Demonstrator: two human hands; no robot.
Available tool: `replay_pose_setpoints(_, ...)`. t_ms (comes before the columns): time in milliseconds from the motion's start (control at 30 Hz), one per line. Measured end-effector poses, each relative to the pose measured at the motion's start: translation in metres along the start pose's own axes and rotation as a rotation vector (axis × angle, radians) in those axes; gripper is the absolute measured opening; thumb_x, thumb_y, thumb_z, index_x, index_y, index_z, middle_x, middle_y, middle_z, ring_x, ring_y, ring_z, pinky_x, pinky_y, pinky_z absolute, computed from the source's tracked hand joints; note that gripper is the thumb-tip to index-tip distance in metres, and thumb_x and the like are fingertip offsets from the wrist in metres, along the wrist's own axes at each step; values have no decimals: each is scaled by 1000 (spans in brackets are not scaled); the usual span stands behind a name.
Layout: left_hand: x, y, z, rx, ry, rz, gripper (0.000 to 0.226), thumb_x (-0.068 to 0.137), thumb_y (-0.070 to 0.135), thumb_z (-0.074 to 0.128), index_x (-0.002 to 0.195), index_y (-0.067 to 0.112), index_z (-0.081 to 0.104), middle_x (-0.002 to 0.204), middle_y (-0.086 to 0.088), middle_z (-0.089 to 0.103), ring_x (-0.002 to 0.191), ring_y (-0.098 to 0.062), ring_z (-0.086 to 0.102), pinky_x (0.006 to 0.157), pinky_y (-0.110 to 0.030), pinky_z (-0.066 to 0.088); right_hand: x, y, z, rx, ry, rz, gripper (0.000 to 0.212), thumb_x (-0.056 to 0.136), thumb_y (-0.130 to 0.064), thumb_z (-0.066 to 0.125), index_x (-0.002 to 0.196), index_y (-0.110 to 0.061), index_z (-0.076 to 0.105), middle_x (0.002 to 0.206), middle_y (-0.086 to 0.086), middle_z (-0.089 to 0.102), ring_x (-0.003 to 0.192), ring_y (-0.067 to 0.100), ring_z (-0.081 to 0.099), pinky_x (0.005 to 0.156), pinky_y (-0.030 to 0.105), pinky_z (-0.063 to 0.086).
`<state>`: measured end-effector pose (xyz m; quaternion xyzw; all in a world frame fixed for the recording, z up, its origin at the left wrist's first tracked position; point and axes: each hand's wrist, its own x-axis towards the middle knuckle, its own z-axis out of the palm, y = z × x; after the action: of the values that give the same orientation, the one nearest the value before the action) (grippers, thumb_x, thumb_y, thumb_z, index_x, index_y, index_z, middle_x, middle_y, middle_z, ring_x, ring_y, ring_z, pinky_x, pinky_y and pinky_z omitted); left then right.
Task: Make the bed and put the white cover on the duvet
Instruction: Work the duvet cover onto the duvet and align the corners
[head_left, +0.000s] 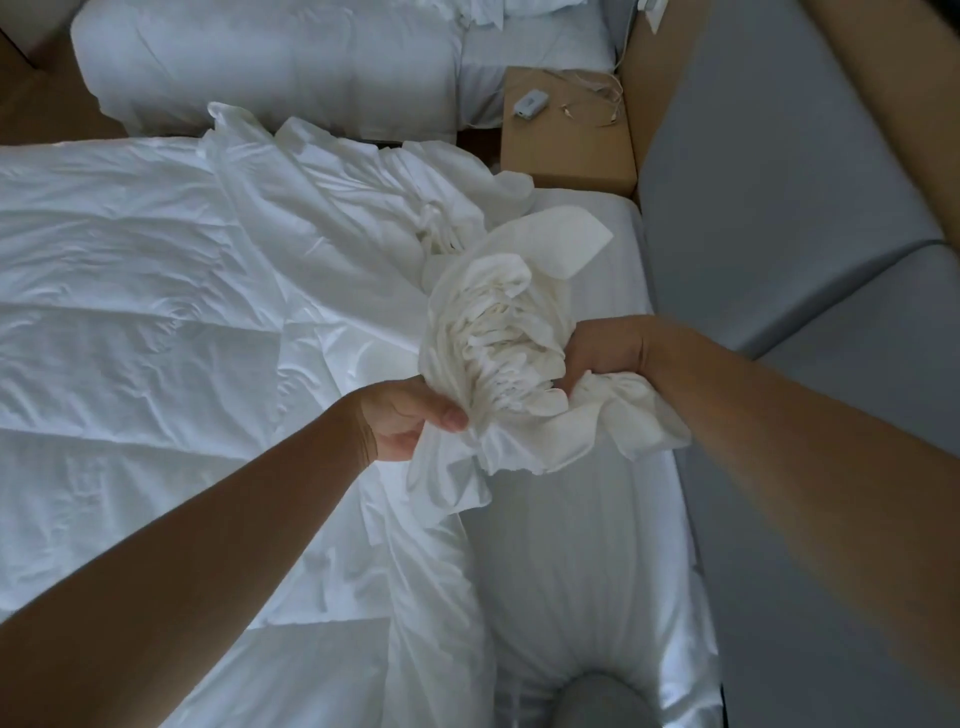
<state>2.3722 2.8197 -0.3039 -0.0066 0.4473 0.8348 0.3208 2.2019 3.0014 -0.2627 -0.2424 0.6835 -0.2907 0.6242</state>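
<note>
The white cover (498, 343) is bunched into tight gathers between my two hands above the bed. My left hand (410, 418) grips the gathered folds from the left, thumb on top. On the right side of the bunch, my right hand (605, 353) clutches the fabric, its fingers buried in the cloth. More of the cover trails back across the bed toward the far side. The quilted white duvet (119, 322) lies spread over the left part of the bed. A striped white pillow (576, 561) lies below the bunch.
A second bed with white bedding (270, 62) stands at the back. Between the beds is a wooden nightstand (566, 150) with a small white device (530, 103) and a cable. A grey padded headboard (779, 208) runs along the right.
</note>
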Motion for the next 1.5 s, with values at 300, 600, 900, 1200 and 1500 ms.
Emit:
replay_pose_setpoints(300, -1, 5, -5, 311, 423, 139, 72, 66, -10, 77, 133, 11, 61, 129, -16, 68, 122, -32, 64, 105, -50, 50, -7, 3, 14, 240, -39, -22, 42, 72, 2, 79, 110, -14, 69, 103, 2, 77, 93, 18, 75, 73, 29, 60)
replay_pose_setpoints(600, 17, -20, -11, 741, 1020, 357, 46, 62, 33, 88, 102, 14, 73, 97, 4, 77, 94, -12, 73, 87, -40, 59, 18, 26, 57, -87, 535, -201, 54, 76, -20, 86, 119, -29, 54, 113, -11, 63, 110, 11, 60, 96, 29, 50)
replay_pose_setpoints(900, 20, -56, 18, 928, 1088, 594, 46, 73, 41, 74, 105, 9, 67, 98, 7, 72, 93, -7, 69, 78, -24, 56, 9, 52, 86, -616, 545, 1, 31, 108, -21, 42, 127, 1, 54, 124, 16, 59, 113, 29, 55, 95, 28, 36)
replay_pose_setpoints(1200, -60, -31, -3, 72, 178, -147, 71, 72, 15, 72, 140, 4, 56, 140, -12, 61, 133, -26, 54, 116, -39, 38, 35, 64, 78, -1117, 1143, -980, 17, 84, 3, 62, 71, -8, 66, 64, 5, 57, 57, 23, 46, 47, 32, 36)
replay_pose_setpoints(1500, -12, -44, 22, 502, 870, -127, 29, 87, -6, 55, 92, 11, 78, 82, -17, 72, 69, -20, 64, 63, -31, 52, 44, 67, 76, -1306, 1019, -1167, 21, 82, 5, 56, 71, -12, 60, 65, 4, 56, 59, 22, 42, 53, 35, 34)
